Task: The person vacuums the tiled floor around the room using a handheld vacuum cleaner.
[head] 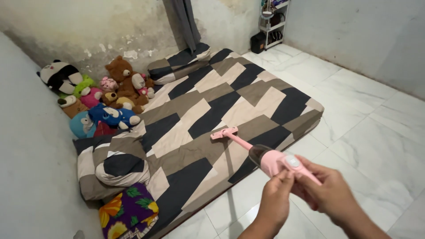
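A pink handheld vacuum cleaner with a dark dust cup and a long thin tube points down at the mattress; its flat pink nozzle rests on the patterned sheet near the front edge. My right hand grips the vacuum's handle from the right. My left hand comes up from below, its fingertips touching the rear of the vacuum's body by a pale button. The mattress lies on the floor, covered with a sheet of beige, brown and black blocks.
Several plush toys are piled in the far left corner by the stained wall. Two pillows and a flowered purple cushion lie at the mattress's left end, a bolster at the far end. A white rack stands far back on the tile floor.
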